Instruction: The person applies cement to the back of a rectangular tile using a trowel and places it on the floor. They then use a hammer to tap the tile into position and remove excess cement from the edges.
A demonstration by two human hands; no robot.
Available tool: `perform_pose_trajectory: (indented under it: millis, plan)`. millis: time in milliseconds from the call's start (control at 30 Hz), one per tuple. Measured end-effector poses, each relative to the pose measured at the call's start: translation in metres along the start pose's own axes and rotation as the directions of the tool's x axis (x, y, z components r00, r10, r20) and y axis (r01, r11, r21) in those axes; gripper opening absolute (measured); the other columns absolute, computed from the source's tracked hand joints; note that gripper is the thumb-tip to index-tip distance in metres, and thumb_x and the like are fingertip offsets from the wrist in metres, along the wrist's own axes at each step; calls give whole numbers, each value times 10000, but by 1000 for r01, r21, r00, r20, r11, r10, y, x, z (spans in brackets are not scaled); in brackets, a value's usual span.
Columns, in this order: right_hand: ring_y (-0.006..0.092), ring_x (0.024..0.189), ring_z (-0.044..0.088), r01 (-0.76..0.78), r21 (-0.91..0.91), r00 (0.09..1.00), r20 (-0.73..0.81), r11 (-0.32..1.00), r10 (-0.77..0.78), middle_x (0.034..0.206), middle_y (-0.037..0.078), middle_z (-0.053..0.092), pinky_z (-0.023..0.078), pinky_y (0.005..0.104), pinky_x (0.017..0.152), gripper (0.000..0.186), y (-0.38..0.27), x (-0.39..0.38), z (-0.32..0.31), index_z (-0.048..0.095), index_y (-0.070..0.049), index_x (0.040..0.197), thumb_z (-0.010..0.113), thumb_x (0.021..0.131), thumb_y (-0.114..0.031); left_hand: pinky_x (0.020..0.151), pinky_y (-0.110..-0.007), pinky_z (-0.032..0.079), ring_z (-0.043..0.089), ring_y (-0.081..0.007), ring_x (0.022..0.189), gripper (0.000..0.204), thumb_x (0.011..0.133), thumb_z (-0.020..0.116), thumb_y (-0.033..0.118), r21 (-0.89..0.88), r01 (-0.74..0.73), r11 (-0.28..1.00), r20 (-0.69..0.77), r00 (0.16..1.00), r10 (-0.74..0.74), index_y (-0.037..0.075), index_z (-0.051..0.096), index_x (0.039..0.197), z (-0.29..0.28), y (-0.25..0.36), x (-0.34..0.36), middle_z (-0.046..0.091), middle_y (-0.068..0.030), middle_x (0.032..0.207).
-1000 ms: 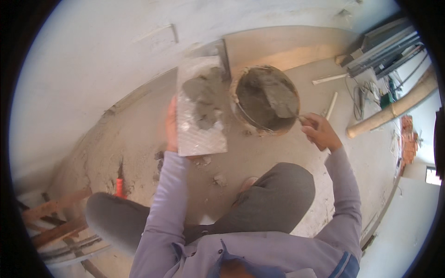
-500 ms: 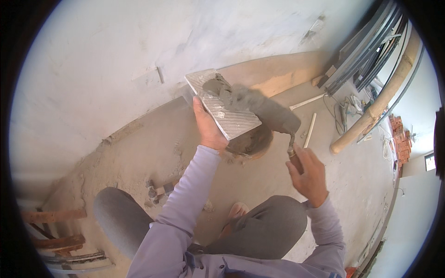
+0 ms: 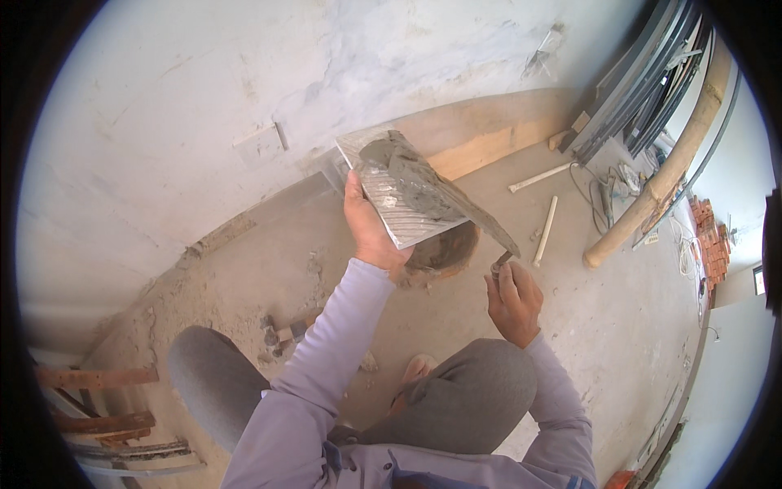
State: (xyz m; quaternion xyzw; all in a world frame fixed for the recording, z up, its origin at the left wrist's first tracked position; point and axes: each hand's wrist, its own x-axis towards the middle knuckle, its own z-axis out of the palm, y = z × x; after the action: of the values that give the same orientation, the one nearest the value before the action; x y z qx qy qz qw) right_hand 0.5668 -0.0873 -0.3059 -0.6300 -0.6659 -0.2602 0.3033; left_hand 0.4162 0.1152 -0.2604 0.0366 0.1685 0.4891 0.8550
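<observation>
A pale tile [image 3: 410, 230] with a ridged back lies tilted across my left hand [image 3: 371, 224], the thumb on its near left edge and the other fingers hidden below. Wet grey mortar [image 3: 403, 175] covers the tile's middle and far part. My right hand [image 3: 516, 301] is closed round the handle of a trowel [image 3: 481, 217]. The trowel's blade is turned on edge, its far end against the mortar on the tile. Under the tile's near right edge stands a round bucket [image 3: 456, 254] with mortar in it, partly covered by the tile.
A hammer [image 3: 285, 332] lies on the floor by my left knee. Ahead rises a white wall [image 3: 204, 98]. Two pale sticks [image 3: 546, 231] lie right of the bucket. Farther right are a bamboo pole [image 3: 660, 191], power tools, cables and stacked red bricks [image 3: 713, 253].
The trowel has turned from showing its broad face to standing on edge. My right hand has rolled over and come slightly left and down. The tile has shifted a little right.
</observation>
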Motion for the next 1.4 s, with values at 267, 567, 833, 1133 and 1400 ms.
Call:
perform_pose_trajectory:
  millis: [267,567,833,1133,1400]
  plan:
    - [307,690,628,160,-156,980,-92,975,-176,913,166,664,480,367,544,321,14,-22,-1,627,24,1079,751,785,66,1004,-485,494,628,-298,1130,497,980,504,478,-81,225,971,130,968,-213,86,596,1271,-3,11,-33,671,-128,1198]
    - [291,693,635,138,-249,990,-4,958,-144,882,150,654,495,376,548,226,13,2,-45,623,44,1009,751,824,28,998,-512,471,607,-322,1094,562,1016,351,520,-171,319,932,196,938,-285,79,573,1285,15,4,-19,639,-133,1209]
    - [295,740,637,-34,-69,993,114,997,42,928,183,633,504,339,587,274,40,-12,-90,609,11,1039,723,790,1,978,-501,503,631,-312,1075,507,1041,344,456,-173,331,928,393,887,-244,72,573,1280,-16,29,4,651,-114,1204]
    - [95,567,572,-726,401,627,719,558,300,772,65,628,435,248,523,339,14,44,-148,648,36,1108,740,863,-180,925,-454,543,650,-278,1055,456,1047,368,415,-97,84,992,254,966,-56,87,600,1262,-15,27,10,670,-88,1191]
    - [109,540,559,-515,285,642,753,809,143,684,58,599,420,278,500,292,-2,66,-113,638,43,1081,690,897,-178,928,-461,532,634,-281,1072,503,1038,364,469,-110,39,993,164,986,-21,87,557,1304,-16,26,12,645,-98,1199]
